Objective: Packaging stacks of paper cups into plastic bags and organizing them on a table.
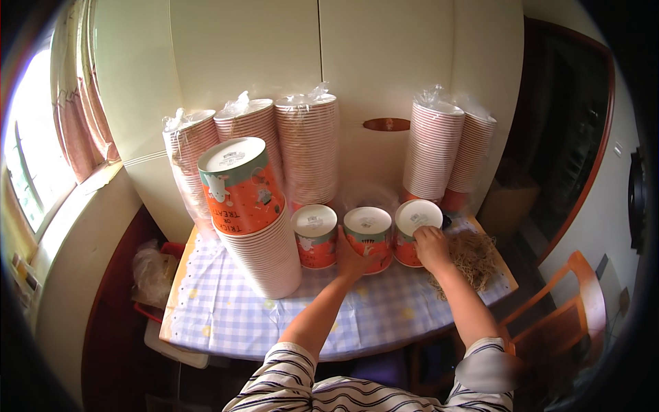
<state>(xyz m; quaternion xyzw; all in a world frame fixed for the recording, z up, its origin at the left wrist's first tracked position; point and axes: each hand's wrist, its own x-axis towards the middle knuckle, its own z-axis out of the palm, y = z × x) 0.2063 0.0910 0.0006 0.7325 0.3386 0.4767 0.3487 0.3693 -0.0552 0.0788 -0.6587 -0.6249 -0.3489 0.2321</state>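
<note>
Three upside-down orange-and-green paper cups stand in a row on the table: a left cup (315, 237), a middle cup (368, 230) and a right cup (414, 214). My left hand (355, 259) is wrapped round the lower left side of the middle cup, its thumb across the front. Curled fingers of my right hand (432, 248) grip the right cup near the right edge of its white base; the fingertips are partly hidden. Left of the row leans a tall nested stack of the same cups (257, 244), also upside down.
Plastic-wrapped cup stacks (309, 147) line the back left, with more wrapped stacks (434, 151) at the back right. A heap of brown shredded filler (472, 261) lies beside my right forearm. A checked cloth (240, 323) covers the table. A wooden chair (559, 309) stands right, a red bin (171, 250) left.
</note>
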